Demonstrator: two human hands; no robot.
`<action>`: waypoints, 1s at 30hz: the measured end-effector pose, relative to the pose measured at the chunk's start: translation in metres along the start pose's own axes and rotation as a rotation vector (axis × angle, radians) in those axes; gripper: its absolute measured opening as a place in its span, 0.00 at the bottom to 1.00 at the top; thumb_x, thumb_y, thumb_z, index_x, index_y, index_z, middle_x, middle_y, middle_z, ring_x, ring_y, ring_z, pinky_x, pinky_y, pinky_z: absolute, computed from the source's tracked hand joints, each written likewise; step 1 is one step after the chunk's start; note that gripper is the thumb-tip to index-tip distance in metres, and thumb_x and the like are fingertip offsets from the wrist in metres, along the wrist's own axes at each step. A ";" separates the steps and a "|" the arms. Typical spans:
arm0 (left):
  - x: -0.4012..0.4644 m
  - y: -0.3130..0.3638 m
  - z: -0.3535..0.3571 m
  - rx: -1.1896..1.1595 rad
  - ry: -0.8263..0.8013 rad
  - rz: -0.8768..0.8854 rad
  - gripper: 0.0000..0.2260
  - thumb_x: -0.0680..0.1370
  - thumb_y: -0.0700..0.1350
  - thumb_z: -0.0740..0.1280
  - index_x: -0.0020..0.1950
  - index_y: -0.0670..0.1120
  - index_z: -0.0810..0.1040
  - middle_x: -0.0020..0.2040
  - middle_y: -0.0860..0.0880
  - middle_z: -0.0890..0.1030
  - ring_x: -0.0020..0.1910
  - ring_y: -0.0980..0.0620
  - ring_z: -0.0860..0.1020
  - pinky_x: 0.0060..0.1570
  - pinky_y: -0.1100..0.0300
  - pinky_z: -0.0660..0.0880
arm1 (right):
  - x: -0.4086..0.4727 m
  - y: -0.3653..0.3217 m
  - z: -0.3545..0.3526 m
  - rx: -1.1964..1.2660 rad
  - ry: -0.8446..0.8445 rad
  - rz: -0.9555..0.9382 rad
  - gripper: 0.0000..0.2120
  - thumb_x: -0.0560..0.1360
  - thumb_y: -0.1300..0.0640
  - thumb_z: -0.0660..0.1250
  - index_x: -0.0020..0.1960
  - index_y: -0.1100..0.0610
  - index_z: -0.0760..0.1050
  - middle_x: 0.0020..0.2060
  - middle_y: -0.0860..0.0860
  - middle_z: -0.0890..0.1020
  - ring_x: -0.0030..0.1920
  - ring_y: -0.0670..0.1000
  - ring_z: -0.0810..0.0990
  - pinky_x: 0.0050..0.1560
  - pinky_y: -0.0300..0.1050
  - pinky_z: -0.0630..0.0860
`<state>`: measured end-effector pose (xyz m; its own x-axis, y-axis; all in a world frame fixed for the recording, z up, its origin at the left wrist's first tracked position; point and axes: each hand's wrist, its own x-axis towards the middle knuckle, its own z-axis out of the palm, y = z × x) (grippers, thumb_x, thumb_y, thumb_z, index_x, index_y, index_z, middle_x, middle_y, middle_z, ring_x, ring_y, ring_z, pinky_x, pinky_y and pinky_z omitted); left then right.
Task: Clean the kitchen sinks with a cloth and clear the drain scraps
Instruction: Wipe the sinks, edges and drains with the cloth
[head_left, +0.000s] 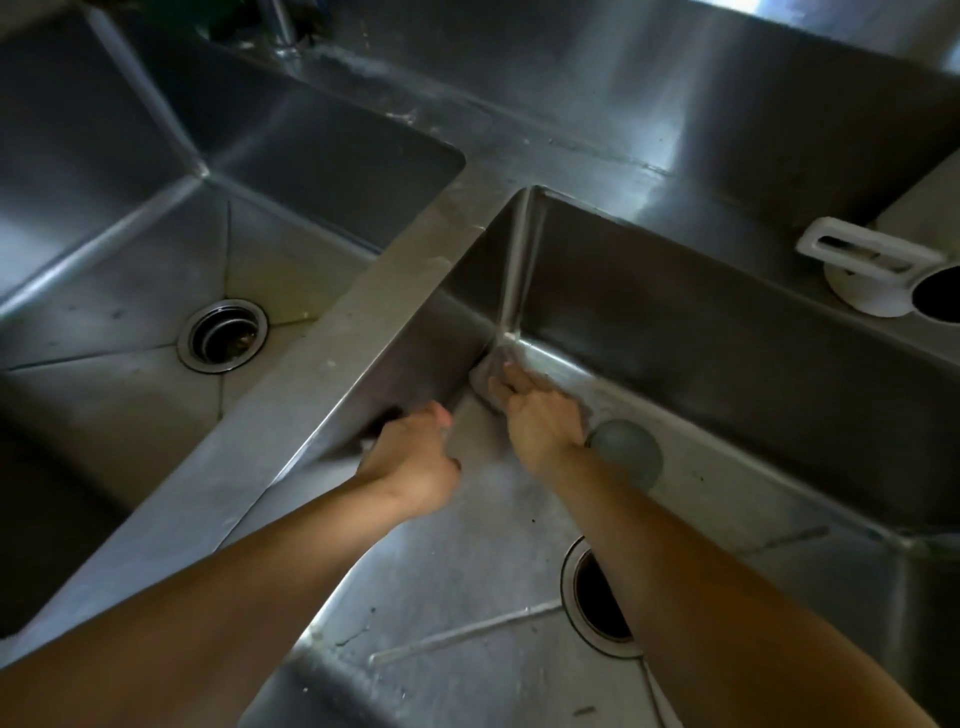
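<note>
My right hand (540, 410) presses a grey cloth (485, 384) with curled fingers into the far-left bottom corner of the right sink (727, 332). My left hand (415, 457), fingers curled, rests near that sink's left wall, just beside the cloth; I cannot tell whether it holds anything.

we see the right hand (540, 415) cover most of the cloth (485, 382). the right forearm hides part of the near drain (597, 597). the left hand's (415, 457) fingers blur; its grip is unclear.
</note>
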<state>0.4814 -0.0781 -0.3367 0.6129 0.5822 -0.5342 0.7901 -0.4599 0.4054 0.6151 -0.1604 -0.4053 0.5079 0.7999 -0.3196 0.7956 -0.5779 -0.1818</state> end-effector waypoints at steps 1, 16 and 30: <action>-0.007 -0.002 -0.001 0.004 -0.009 -0.005 0.21 0.75 0.43 0.67 0.67 0.47 0.68 0.61 0.46 0.77 0.57 0.46 0.77 0.56 0.56 0.75 | -0.011 -0.008 0.001 -0.028 -0.010 -0.025 0.24 0.81 0.59 0.53 0.76 0.50 0.57 0.77 0.48 0.48 0.75 0.55 0.53 0.70 0.54 0.62; -0.051 -0.028 -0.013 -0.107 -0.061 -0.080 0.20 0.76 0.42 0.68 0.67 0.44 0.69 0.62 0.45 0.76 0.58 0.46 0.76 0.55 0.58 0.73 | -0.026 -0.014 -0.001 -0.022 -0.041 -0.025 0.26 0.80 0.63 0.51 0.76 0.51 0.53 0.77 0.47 0.50 0.76 0.54 0.53 0.67 0.62 0.65; -0.095 -0.057 -0.019 -0.099 -0.111 -0.112 0.19 0.75 0.35 0.66 0.65 0.43 0.71 0.59 0.46 0.78 0.57 0.46 0.77 0.61 0.58 0.72 | -0.114 -0.080 0.045 0.066 -0.185 -0.539 0.21 0.80 0.60 0.55 0.72 0.50 0.66 0.75 0.49 0.62 0.74 0.53 0.61 0.70 0.47 0.62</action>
<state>0.3784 -0.0947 -0.2943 0.5208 0.5462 -0.6561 0.8536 -0.3251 0.4070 0.4787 -0.2120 -0.3957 -0.0345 0.9461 -0.3219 0.9008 -0.1101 -0.4201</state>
